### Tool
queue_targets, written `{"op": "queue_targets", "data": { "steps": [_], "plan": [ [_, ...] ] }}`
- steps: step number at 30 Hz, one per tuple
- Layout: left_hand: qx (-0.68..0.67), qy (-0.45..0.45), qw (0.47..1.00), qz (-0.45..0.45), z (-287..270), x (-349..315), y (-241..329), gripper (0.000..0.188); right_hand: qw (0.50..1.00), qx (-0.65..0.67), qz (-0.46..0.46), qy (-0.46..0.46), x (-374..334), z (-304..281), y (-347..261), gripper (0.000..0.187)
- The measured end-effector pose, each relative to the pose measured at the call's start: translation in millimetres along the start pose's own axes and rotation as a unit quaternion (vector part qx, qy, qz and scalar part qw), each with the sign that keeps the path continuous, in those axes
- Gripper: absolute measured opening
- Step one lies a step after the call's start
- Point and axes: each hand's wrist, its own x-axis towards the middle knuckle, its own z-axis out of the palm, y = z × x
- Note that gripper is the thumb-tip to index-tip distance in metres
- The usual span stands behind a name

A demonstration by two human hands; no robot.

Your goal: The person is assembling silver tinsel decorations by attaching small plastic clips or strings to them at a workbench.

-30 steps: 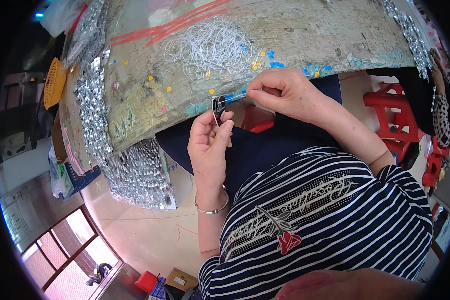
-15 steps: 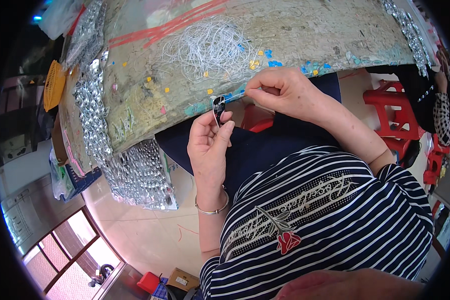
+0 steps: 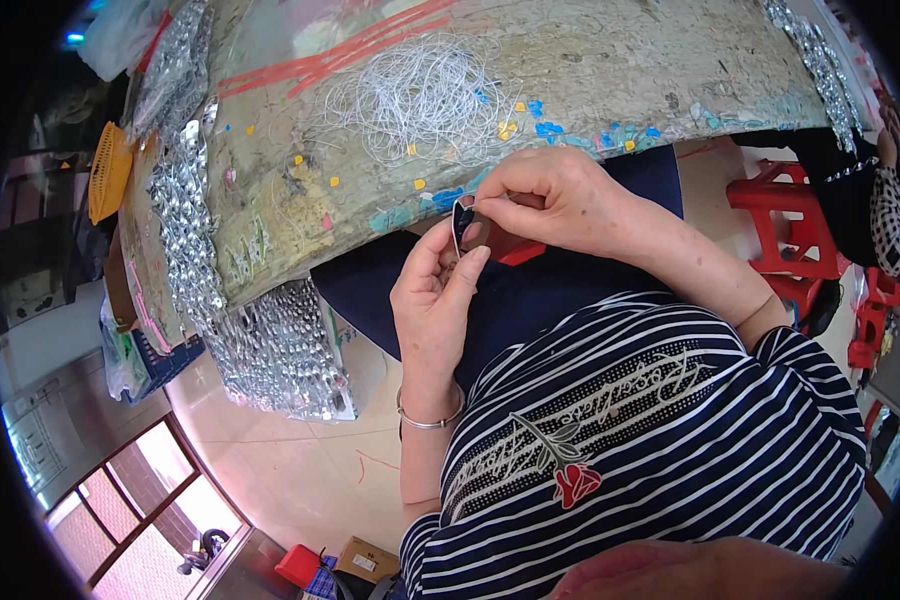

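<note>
Gripping small black piece near front edge of worktop with left hand and right hand; showing yellow basket beside left edge, contents hidden.

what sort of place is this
Probably a small handcraft workshop: a stained worktable carries a tangled heap of thin white strands, shiny silvery strips drape over its edge, and a red plastic stool stands nearby.

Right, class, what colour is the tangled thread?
The thread is white, clearest in the head view.
</note>
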Motion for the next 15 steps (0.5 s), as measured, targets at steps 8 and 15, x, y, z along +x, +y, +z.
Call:
{"op": "queue_targets", "data": {
  "steps": [8,15],
  "plan": [
    [0.053,0.002,0.998,0.012,-3,-1,-5,0.037,1.000,-0.011,-0.008,-0.002,-2,3,4,0.011],
    [0.166,-0.002,0.984,0.071,-7,-1,-6,0.037,0.999,-0.041,-0.018,0.011,-1,0,-6,0.009]
  ]
}}
